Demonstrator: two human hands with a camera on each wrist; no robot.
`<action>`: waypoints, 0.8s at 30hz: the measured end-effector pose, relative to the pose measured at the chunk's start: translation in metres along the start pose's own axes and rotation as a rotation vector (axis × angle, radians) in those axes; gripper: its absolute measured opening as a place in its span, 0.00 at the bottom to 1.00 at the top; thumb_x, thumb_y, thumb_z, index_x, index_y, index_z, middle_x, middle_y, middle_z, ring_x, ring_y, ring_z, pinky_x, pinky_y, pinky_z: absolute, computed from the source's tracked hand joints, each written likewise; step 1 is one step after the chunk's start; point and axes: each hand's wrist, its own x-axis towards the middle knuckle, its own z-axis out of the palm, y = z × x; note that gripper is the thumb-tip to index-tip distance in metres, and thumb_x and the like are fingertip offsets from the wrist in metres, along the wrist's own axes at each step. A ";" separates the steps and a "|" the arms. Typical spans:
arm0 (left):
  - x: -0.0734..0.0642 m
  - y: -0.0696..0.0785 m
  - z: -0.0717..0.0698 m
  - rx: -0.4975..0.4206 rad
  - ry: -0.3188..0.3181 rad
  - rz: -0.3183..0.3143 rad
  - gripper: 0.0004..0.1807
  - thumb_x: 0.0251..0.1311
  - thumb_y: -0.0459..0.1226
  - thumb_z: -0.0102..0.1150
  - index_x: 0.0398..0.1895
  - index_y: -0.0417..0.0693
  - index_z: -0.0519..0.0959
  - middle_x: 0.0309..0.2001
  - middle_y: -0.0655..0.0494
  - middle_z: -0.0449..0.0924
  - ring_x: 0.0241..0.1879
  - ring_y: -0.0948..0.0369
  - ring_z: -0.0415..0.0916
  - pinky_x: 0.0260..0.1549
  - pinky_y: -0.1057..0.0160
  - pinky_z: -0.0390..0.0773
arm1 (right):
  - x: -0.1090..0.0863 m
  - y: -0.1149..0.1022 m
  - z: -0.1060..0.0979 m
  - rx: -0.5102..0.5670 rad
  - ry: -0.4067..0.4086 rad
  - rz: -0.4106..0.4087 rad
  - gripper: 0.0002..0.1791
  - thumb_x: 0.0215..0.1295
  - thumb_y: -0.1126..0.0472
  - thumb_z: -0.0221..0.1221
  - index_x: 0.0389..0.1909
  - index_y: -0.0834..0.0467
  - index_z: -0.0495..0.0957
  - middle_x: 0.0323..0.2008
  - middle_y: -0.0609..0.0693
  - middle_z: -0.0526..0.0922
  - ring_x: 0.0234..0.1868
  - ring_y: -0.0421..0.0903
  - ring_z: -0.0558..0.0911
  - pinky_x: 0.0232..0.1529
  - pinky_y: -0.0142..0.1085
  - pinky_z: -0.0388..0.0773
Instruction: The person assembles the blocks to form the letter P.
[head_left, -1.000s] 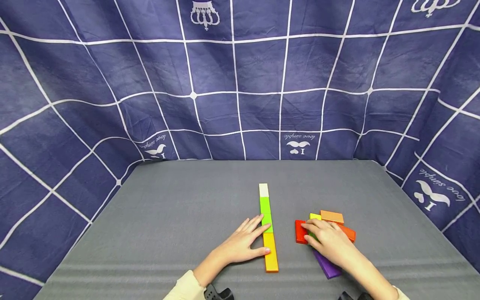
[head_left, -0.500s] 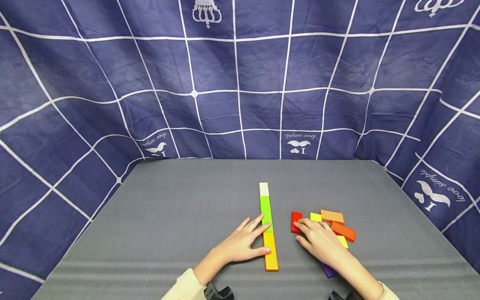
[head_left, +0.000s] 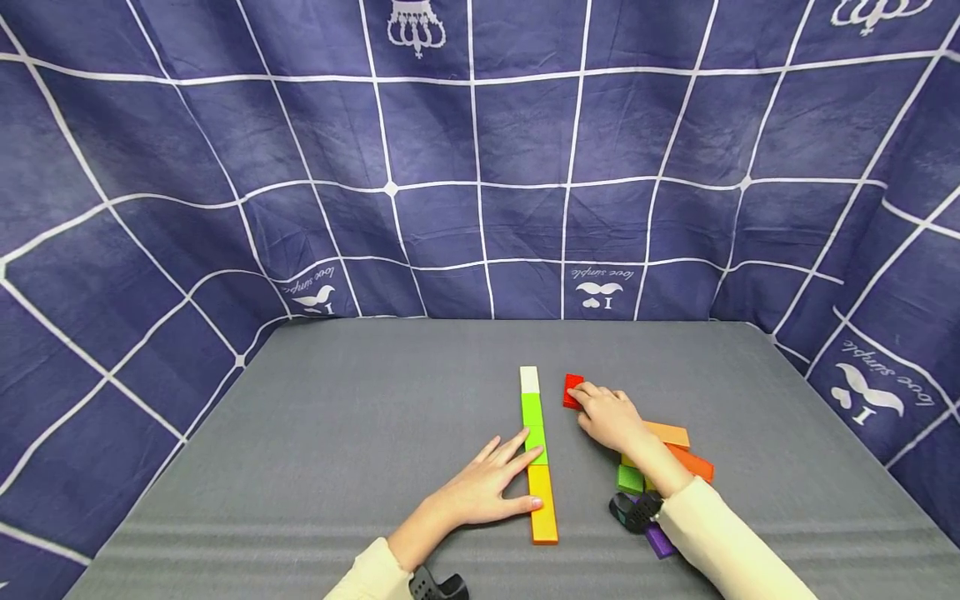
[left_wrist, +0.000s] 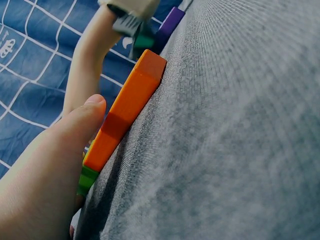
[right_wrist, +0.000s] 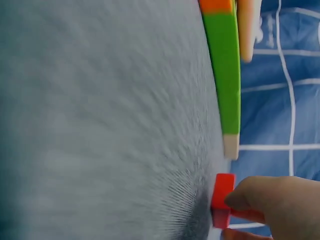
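Row of blocks (head_left: 533,417) stands end to end on the grey table (head_left: 375,400): white block (head_left: 529,380) at the far end, two green blocks (head_left: 532,408) next, amber block (head_left: 544,512) nearest the person. That stretch looks done, edges lined up. Left hand (head_left: 483,493) lies along it with fingers spread wide, thumb on the amber block, fingertips on the nearer green; no grip there, just contact. Right hand (head_left: 611,419) has a narrow pinch on the red block (head_left: 571,385), thumb on one side in the right wrist view. Red block is just beside the white one, to its right, with a gap, so not yet in line; whether it's slightly lifted, can't tell. Apparently left over: light orange block (head_left: 669,433), dark orange block (head_left: 692,462), loose green block (head_left: 630,479), some yellow, purple block (head_left: 662,543). Right arm covers part of that heap, so no exact count. Roughly mid-way, by my judgement.
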 end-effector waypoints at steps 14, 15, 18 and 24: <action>0.000 0.000 0.000 -0.004 -0.004 0.002 0.37 0.58 0.63 0.41 0.69 0.60 0.55 0.72 0.54 0.46 0.70 0.62 0.50 0.69 0.54 0.48 | 0.062 0.008 0.004 0.072 -0.141 0.080 0.26 0.58 0.66 0.50 0.60 0.62 0.65 0.59 0.60 0.70 0.58 0.57 0.72 0.54 0.57 0.65; 0.000 0.000 0.000 -0.004 -0.006 0.001 0.37 0.58 0.63 0.41 0.69 0.61 0.55 0.72 0.54 0.46 0.70 0.62 0.50 0.69 0.54 0.48 | 0.064 0.007 0.004 0.086 -0.144 0.087 0.25 0.58 0.66 0.50 0.59 0.63 0.64 0.59 0.60 0.71 0.58 0.57 0.72 0.54 0.57 0.65; 0.001 0.000 -0.001 -0.008 -0.011 -0.003 0.37 0.58 0.64 0.41 0.69 0.61 0.55 0.72 0.55 0.46 0.70 0.62 0.50 0.69 0.54 0.47 | 0.069 0.007 0.005 0.108 -0.146 0.110 0.24 0.59 0.66 0.49 0.58 0.63 0.64 0.58 0.61 0.72 0.59 0.56 0.72 0.55 0.57 0.63; 0.001 -0.001 0.000 -0.010 -0.015 -0.006 0.37 0.57 0.64 0.41 0.69 0.61 0.55 0.72 0.56 0.45 0.70 0.62 0.49 0.69 0.54 0.47 | 0.073 0.006 0.010 0.034 -0.069 0.118 0.22 0.59 0.66 0.49 0.57 0.59 0.70 0.60 0.56 0.69 0.60 0.56 0.69 0.54 0.57 0.65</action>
